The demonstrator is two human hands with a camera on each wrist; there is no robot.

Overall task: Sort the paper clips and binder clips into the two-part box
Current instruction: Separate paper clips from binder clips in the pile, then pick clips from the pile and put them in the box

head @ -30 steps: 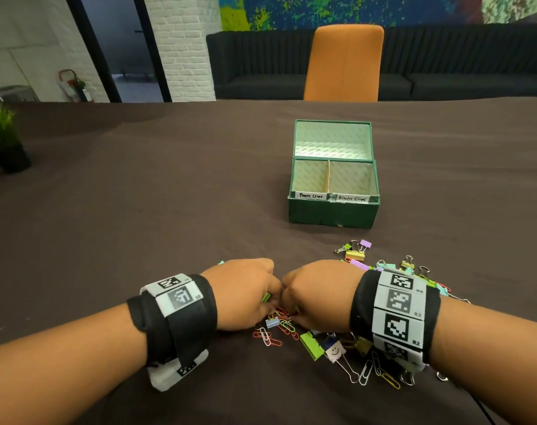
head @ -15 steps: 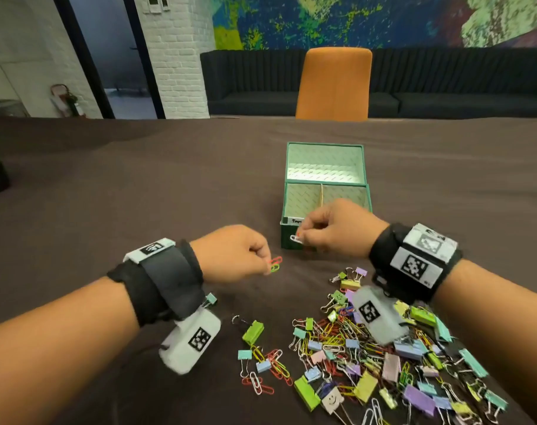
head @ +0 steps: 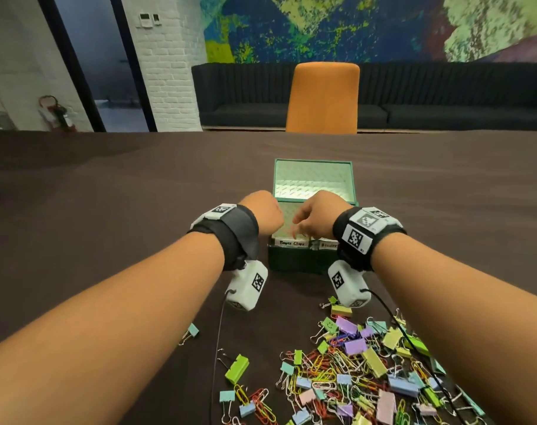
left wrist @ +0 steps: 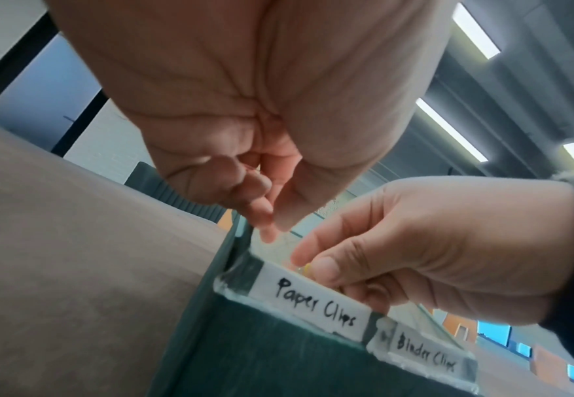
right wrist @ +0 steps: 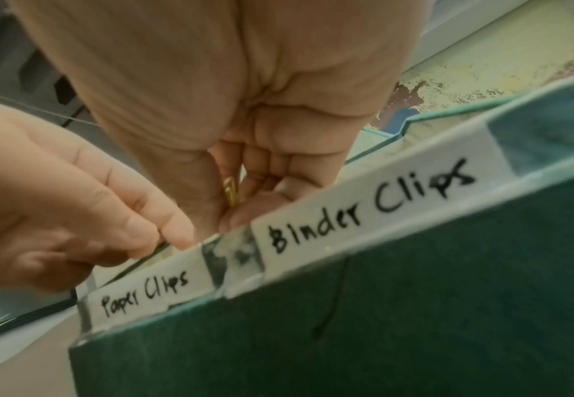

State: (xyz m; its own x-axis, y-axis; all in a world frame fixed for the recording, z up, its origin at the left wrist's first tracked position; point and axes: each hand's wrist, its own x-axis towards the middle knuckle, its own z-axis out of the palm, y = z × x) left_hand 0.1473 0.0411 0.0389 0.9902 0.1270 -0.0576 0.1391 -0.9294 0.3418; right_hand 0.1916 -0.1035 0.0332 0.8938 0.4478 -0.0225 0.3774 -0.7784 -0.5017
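Observation:
The green two-part box (head: 294,259) stands open, its lid upright, with labels "Paper Clips" (left wrist: 316,306) on the left part and "Binder Clips" (right wrist: 370,204) on the right. Both hands hover over the left part. My right hand (head: 301,228) pinches a yellow paper clip (right wrist: 230,191) between thumb and fingers just above the rim. My left hand (head: 268,214) is curled, its fingertips (left wrist: 271,225) pressed together, and no clip shows between them. A mixed pile of coloured paper clips and binder clips (head: 368,363) lies on the table near me, to the right.
A lime binder clip (head: 237,368) and a teal one (head: 193,330) lie apart, left of the pile. Thin black cables run from the wrist cameras across the clips. An orange chair (head: 322,96) stands at the far side of the dark brown table (head: 107,210).
Both hands have risen from the pile and moved forward to the box. The red and green clips seen at my left fingertips half a second ago no longer show.

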